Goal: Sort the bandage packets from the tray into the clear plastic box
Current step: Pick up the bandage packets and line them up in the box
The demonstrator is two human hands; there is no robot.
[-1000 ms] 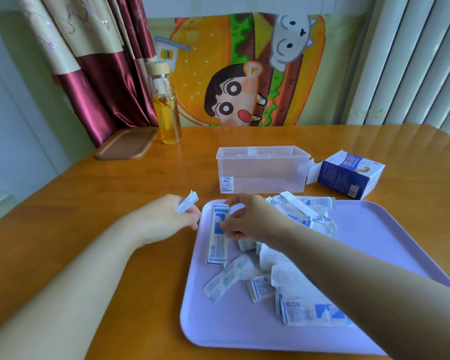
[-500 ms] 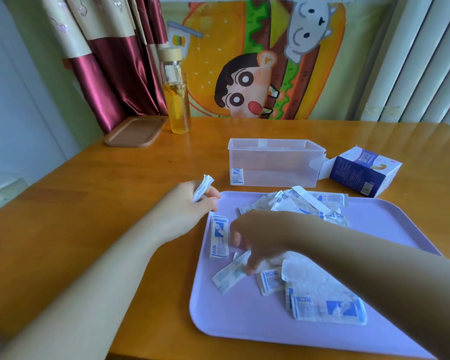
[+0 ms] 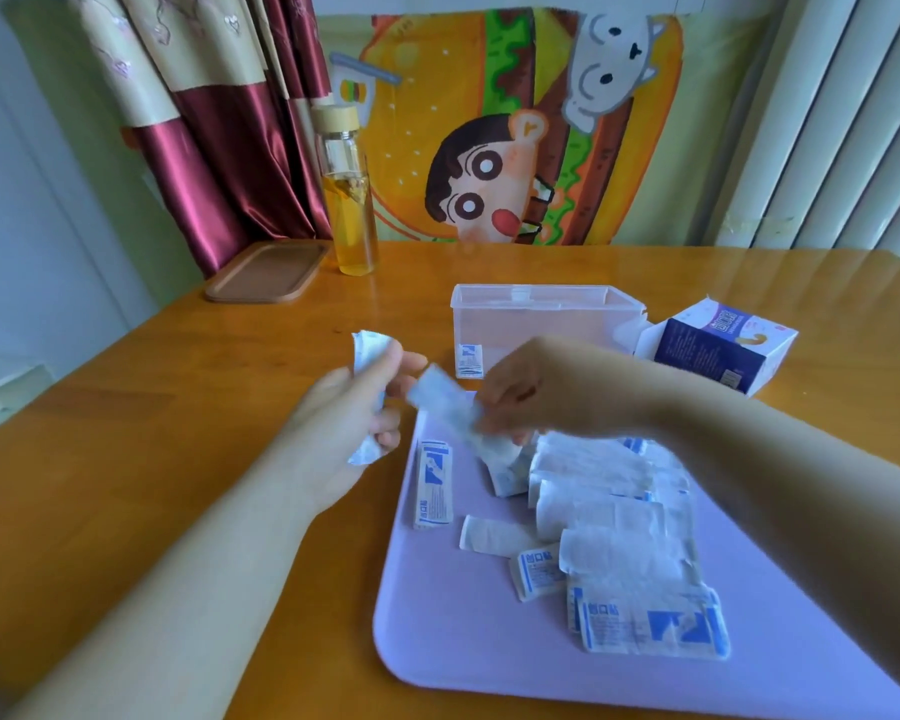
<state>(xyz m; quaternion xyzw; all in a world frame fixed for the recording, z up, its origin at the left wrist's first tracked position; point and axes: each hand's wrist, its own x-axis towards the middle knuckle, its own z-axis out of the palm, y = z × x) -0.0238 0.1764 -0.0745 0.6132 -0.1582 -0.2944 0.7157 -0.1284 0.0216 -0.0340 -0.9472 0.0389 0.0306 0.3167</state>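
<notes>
A bundle of packets (image 3: 366, 353) is gripped in the left hand (image 3: 344, 423), above the bench (image 3: 178, 407) just off the left edge of the tray (image 3: 463, 641). A blurred packet (image 3: 440, 402) is pinched by one end in the right hand (image 3: 526, 392), its long axis pointed up and left, its free end almost at the left fingers. The clear plastic box (image 3: 541, 324) is found just beyond the tray's far edge, ahead of both hands and nearer the right; a single packet (image 3: 470, 361) is stood inside its front left corner. A heap of packets (image 3: 609, 511) is seen on the tray, so the sorting is judged barely begun
</notes>
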